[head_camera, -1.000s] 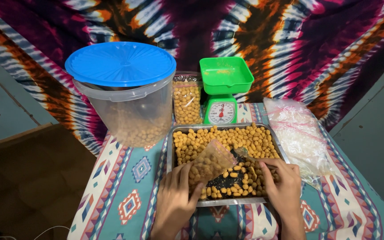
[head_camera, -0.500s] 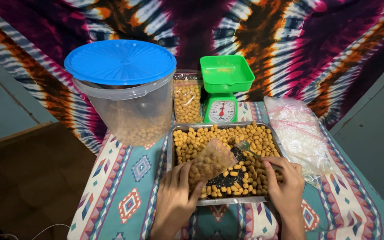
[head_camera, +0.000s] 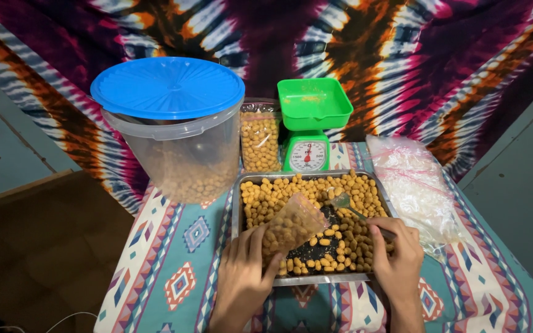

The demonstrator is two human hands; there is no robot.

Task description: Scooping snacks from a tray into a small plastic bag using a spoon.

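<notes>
Risen slightly, one spoon (head_camera: 342, 201) in right hand (head_camera: 395, 254); left hand (head_camera: 245, 271) holds one bag (head_camera: 291, 223).

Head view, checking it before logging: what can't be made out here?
- Small clear plastic bag: mouth hidden, head view, by left hand.
- Metal spoon: handle hidden inside right hand.
- Green kitchen scale: dial too small to read.
- Forearms: cut by bottom edge.
</notes>
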